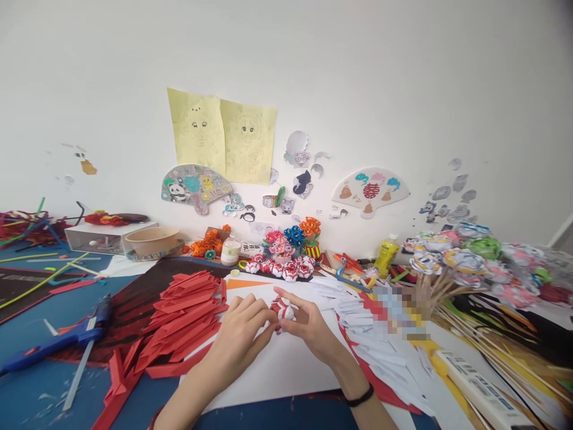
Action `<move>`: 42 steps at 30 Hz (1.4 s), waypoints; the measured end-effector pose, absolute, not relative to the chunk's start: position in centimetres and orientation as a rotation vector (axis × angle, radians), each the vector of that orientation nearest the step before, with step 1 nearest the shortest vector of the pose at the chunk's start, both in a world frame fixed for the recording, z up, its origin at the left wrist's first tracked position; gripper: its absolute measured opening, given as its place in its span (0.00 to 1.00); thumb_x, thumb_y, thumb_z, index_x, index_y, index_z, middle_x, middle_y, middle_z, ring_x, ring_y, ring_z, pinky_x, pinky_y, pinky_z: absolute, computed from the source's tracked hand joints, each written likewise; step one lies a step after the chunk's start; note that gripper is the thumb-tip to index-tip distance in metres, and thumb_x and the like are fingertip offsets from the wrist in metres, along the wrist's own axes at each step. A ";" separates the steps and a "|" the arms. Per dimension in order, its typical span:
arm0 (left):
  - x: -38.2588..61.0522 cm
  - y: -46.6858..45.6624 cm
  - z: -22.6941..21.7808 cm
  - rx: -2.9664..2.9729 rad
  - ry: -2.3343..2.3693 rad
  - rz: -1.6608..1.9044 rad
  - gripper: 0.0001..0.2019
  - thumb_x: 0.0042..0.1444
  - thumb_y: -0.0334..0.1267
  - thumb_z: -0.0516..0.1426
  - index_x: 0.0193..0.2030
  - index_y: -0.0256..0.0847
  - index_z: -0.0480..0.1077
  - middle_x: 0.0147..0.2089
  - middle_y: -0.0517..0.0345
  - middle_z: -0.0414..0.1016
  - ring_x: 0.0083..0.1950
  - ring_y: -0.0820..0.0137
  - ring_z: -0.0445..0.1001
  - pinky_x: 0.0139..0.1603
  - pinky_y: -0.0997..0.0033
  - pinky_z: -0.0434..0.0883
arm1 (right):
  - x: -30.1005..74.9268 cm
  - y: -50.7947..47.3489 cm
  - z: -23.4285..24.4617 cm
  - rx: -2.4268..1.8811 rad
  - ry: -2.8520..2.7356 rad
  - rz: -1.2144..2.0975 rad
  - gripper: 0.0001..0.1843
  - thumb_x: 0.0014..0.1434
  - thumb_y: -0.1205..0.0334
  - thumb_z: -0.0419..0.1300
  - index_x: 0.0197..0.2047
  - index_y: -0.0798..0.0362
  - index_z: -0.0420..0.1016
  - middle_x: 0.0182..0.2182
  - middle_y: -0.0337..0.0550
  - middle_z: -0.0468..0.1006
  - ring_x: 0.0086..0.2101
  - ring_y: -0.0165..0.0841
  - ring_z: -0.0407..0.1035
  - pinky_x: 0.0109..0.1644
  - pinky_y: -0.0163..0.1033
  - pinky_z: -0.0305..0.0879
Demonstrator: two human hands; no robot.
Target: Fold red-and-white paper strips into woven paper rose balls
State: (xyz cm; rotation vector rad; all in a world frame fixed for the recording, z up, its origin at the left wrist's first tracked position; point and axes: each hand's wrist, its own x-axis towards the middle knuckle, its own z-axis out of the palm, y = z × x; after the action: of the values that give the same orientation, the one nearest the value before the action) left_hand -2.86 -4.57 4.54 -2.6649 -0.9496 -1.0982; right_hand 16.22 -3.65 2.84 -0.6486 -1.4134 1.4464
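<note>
A small red-and-white folded paper flower (283, 309) is held up between my two hands above a white sheet (268, 373). My right hand (308, 325) grips it from the right, thumb below and fingers over the top. On its left side, the closed fingertips of my left hand (244, 325) pinch its edge. To the left lies a heap of red folded paper strips (188, 310); white paper strips (371, 340) are spread on the right. Behind my hands stand several finished red-and-white paper flowers (290, 272) in a row.
A blue glue gun (67, 340) with a glue stick lies at the left. Behind are a beige bowl (152, 242), a jar (230, 252) and a yellow bottle (385, 255). Paper flowers on sticks (430, 263), thin wooden sticks (501, 346) and a long white box (478, 388) lie right.
</note>
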 end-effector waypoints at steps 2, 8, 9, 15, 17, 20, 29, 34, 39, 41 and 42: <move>-2.8 -4.6 4.4 -2.642 -0.959 -1.085 0.06 0.63 0.32 0.51 0.36 0.41 0.69 0.33 0.58 0.71 0.35 0.67 0.61 0.36 0.66 0.53 | 16.2 -3.6 2.9 -0.653 -1.409 1.464 0.37 0.51 0.60 0.70 0.63 0.52 0.64 0.40 0.45 0.77 0.40 0.36 0.69 0.43 0.42 0.69; -2.8 -4.5 4.6 -2.688 -1.018 -1.056 0.07 0.64 0.32 0.50 0.36 0.41 0.68 0.35 0.58 0.70 0.37 0.67 0.62 0.36 0.67 0.54 | 16.0 -3.6 2.7 -0.648 -1.409 1.479 0.37 0.53 0.60 0.69 0.64 0.52 0.63 0.34 0.41 0.77 0.35 0.33 0.70 0.43 0.43 0.68; -2.9 -4.5 4.7 -2.703 -1.020 -1.055 0.07 0.65 0.33 0.50 0.37 0.42 0.68 0.35 0.58 0.71 0.37 0.67 0.63 0.36 0.67 0.54 | 16.1 -3.6 2.7 -0.647 -1.405 1.474 0.37 0.53 0.60 0.69 0.64 0.52 0.63 0.35 0.42 0.77 0.36 0.34 0.70 0.44 0.43 0.67; -3.1 -4.5 5.0 -2.731 -1.035 -1.072 0.09 0.66 0.37 0.50 0.36 0.43 0.69 0.34 0.59 0.72 0.36 0.68 0.63 0.36 0.66 0.54 | 16.3 -3.6 2.6 -0.641 -1.416 1.471 0.37 0.53 0.59 0.69 0.63 0.52 0.63 0.36 0.42 0.77 0.36 0.34 0.70 0.46 0.44 0.66; -3.0 -4.4 4.8 -2.739 -1.048 -1.071 0.09 0.66 0.37 0.50 0.36 0.43 0.69 0.35 0.59 0.72 0.37 0.68 0.64 0.36 0.66 0.54 | 16.3 -3.6 2.7 -0.639 -1.421 1.475 0.36 0.53 0.60 0.69 0.64 0.52 0.63 0.35 0.41 0.77 0.35 0.33 0.70 0.46 0.44 0.66; -2.9 -4.3 4.4 -2.727 -1.055 -1.079 0.09 0.66 0.37 0.50 0.36 0.43 0.69 0.35 0.59 0.72 0.37 0.68 0.63 0.37 0.65 0.53 | 16.3 -3.6 2.7 -0.635 -1.421 1.484 0.36 0.53 0.61 0.69 0.64 0.52 0.63 0.33 0.40 0.76 0.33 0.32 0.69 0.45 0.44 0.65; -2.8 -4.7 4.7 -2.709 -1.087 -1.082 0.07 0.66 0.36 0.51 0.35 0.41 0.66 0.36 0.59 0.71 0.37 0.67 0.63 0.38 0.65 0.53 | 16.2 -3.8 2.9 -0.543 -1.401 1.523 0.38 0.53 0.59 0.69 0.64 0.52 0.62 0.41 0.46 0.76 0.40 0.35 0.69 0.47 0.45 0.67; -2.9 -4.7 4.7 -2.686 -1.066 -1.116 0.09 0.66 0.36 0.50 0.35 0.42 0.67 0.36 0.59 0.72 0.36 0.67 0.62 0.37 0.65 0.54 | 16.1 -3.7 2.6 -0.509 -1.412 1.517 0.41 0.51 0.55 0.70 0.64 0.52 0.61 0.47 0.49 0.74 0.43 0.38 0.69 0.47 0.47 0.67; -3.0 -5.0 4.9 -2.640 -1.061 -1.299 0.06 0.65 0.37 0.52 0.38 0.43 0.68 0.37 0.59 0.73 0.38 0.67 0.64 0.40 0.65 0.56 | 16.2 -3.9 2.9 -0.499 -1.383 1.486 0.42 0.51 0.52 0.70 0.65 0.52 0.61 0.41 0.48 0.76 0.40 0.38 0.69 0.46 0.46 0.66; -3.1 -5.1 5.0 -2.618 -1.053 -1.332 0.05 0.64 0.37 0.53 0.38 0.44 0.69 0.36 0.59 0.73 0.38 0.67 0.65 0.40 0.65 0.56 | 16.3 -4.0 3.1 -0.508 -1.389 1.473 0.41 0.51 0.51 0.70 0.64 0.52 0.61 0.40 0.48 0.77 0.40 0.39 0.69 0.46 0.47 0.65; -3.0 -5.2 5.1 -2.622 -1.044 -1.328 0.05 0.64 0.36 0.53 0.37 0.44 0.69 0.35 0.59 0.73 0.38 0.67 0.65 0.39 0.65 0.56 | 16.3 -4.0 3.1 -0.517 -1.391 1.471 0.41 0.50 0.51 0.70 0.64 0.52 0.62 0.41 0.48 0.77 0.42 0.40 0.69 0.47 0.47 0.65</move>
State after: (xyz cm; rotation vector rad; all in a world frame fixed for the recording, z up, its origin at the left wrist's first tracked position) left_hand -3.05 -5.17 5.09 -2.6222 -1.0436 -1.3276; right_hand 16.29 -4.02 3.12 -0.5167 -1.3905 1.4712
